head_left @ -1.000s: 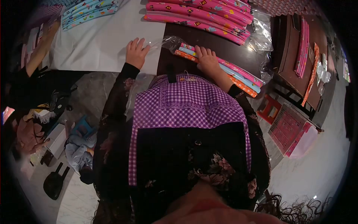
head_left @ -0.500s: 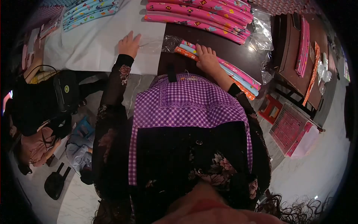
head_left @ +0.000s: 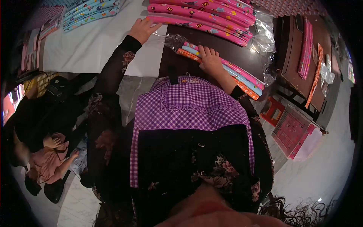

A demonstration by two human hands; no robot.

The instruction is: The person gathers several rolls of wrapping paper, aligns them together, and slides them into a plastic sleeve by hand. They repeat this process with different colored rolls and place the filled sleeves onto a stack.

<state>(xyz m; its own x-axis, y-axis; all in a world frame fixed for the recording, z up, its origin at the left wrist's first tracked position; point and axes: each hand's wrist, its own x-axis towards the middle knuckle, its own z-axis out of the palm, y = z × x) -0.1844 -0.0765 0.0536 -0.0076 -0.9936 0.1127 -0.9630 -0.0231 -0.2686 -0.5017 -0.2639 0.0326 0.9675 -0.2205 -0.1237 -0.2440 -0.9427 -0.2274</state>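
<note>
two hands on rolled wrapping paper at the surface

head view: the left hand (head_left: 142, 29) reaches out with fingers spread open, touching the clear plastic bag (head_left: 171, 39) beside the pink rolls (head_left: 200, 17). the right hand (head_left: 210, 60) lies flat and open, pressing the bundle of rolls (head_left: 227, 70) on the dark surface (head_left: 227, 49).

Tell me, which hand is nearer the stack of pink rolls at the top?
Left. The left hand reaches right up beside the pink rolls; the right hand rests lower, on the bagged bundle of rolls.
</note>
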